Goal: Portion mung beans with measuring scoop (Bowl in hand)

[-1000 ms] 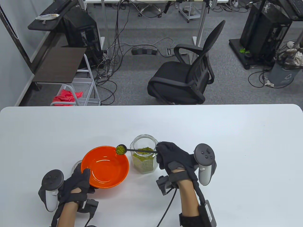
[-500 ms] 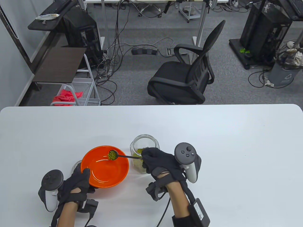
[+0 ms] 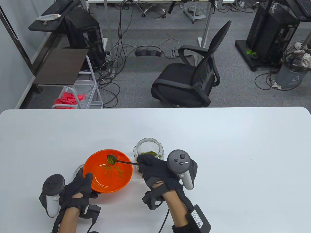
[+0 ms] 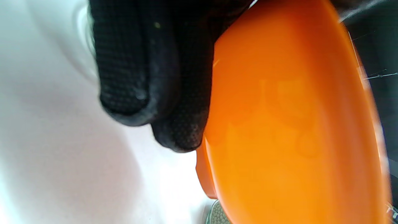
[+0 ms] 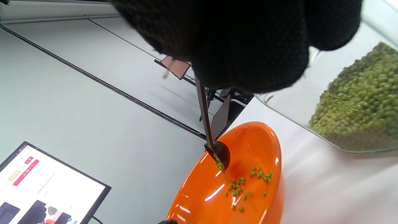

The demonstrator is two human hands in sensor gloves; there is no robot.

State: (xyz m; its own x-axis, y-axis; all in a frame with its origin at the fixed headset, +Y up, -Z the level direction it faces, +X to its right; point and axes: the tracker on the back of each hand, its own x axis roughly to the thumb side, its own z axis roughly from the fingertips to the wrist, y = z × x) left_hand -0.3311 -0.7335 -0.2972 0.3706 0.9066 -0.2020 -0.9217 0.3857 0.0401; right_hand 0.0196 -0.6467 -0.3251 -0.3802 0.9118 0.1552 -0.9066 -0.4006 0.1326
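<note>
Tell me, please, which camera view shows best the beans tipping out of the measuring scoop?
The right wrist view: the tilted scoop spills mung beans into the orange bowl close up. The table view shows this smaller; the left wrist view shows only the bowl's underside.

Left wrist view: heavily blurred; orange bowl (image 4: 295, 124) cut off at the top, right and bottom edges, its inside not visible. Left hand (image 4: 149, 71) shows only as fingers entering from the top. Pale object at the bottom edge too cropped to identify.

Right wrist view: right hand (image 5: 242, 40) covers the upper end of the scoop (image 5: 217, 152) handle; grip not visible. Jar (image 5: 342, 102) cut off at the right edge.

Table view: a clear object (image 3: 78, 168) lies mostly hidden behind the bowl and left hand.
</note>
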